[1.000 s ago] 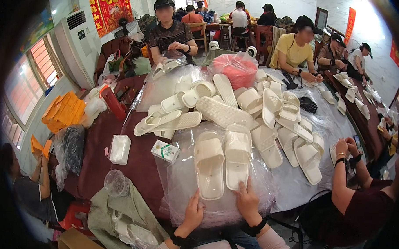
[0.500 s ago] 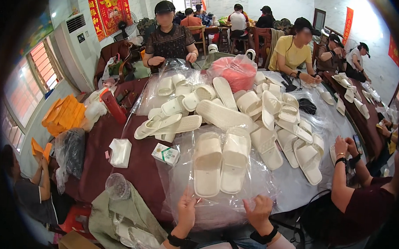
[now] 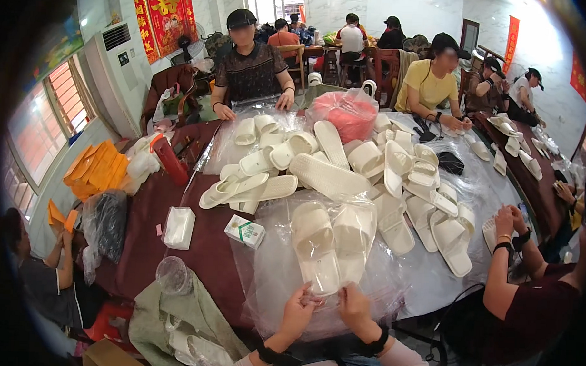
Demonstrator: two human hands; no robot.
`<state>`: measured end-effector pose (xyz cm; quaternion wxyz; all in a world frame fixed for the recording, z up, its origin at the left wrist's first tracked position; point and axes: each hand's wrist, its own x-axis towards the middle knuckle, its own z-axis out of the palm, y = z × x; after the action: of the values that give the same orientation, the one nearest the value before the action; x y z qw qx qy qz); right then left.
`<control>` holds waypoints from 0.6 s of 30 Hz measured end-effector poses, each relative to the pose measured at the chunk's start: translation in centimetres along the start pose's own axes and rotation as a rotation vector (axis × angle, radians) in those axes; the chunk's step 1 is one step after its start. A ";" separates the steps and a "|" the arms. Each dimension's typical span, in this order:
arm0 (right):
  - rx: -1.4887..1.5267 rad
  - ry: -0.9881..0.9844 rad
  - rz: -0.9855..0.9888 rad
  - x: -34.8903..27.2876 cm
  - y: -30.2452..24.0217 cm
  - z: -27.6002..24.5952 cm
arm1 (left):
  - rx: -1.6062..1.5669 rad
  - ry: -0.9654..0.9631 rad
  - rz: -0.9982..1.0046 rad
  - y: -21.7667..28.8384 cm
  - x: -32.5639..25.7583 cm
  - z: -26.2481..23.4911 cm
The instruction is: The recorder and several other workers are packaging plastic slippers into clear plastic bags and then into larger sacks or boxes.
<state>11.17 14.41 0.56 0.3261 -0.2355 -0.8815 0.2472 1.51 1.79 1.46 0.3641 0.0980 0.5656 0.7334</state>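
Note:
A pair of cream slide slippers, the left slipper (image 3: 320, 264) and the right slipper (image 3: 353, 259), lies in a clear plastic bag (image 3: 384, 263) with the heels toward me. The left slipper is slightly nearer. My left hand (image 3: 298, 310) is closed at the near end of the bag, thumb and fingers pinching the plastic beside the left slipper's heel. Close by on its right, my right hand (image 3: 355, 309) pinches the bag below the right slipper's heel. More clear bags (image 3: 263, 298) appear to lie flat under the pair.
Beyond the bag is a pile of loose cream slippers (image 3: 319, 174) and a red bundle (image 3: 344, 111) in plastic. To the left are a small green-and-white box (image 3: 244, 231), a tissue pack (image 3: 179, 228) and a red flask (image 3: 169, 159). Several people work around the tables.
Both hands have come inward to the slippers' heels, the right one moving left. The slippers have shifted slightly right and toward me, and the left one now tilts.

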 end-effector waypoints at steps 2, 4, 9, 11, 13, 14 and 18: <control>0.038 -0.014 -0.060 0.2 -1.0 0.7 | 0.343 -0.023 0.183 -1.8 0.6 -0.5; 0.082 -0.061 0.007 0.0 -1.8 0.8 | 0.386 -0.004 0.253 -1.9 0.2 -0.2; 0.355 -0.031 0.147 -0.9 -2.2 0.9 | 0.470 0.055 0.314 -2.3 -0.9 -0.4; 0.245 -0.147 0.088 -1.0 -1.4 1.0 | 0.671 0.008 0.536 -2.3 -0.7 -0.4; 0.138 -0.266 0.023 -1.0 -1.2 1.1 | 0.747 -0.015 0.567 -2.4 -0.7 0.0; 0.205 -0.305 0.050 -1.1 -1.2 1.2 | 0.824 -0.044 0.605 -2.4 -0.8 0.2; 0.489 -0.375 -0.002 -0.4 -0.9 0.8 | 0.641 -0.066 0.479 -2.7 0.0 -0.3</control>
<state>10.64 13.21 0.37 0.2049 -0.0993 -0.8409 0.4909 2.51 1.83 -1.08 0.1518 0.3590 0.7150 0.5804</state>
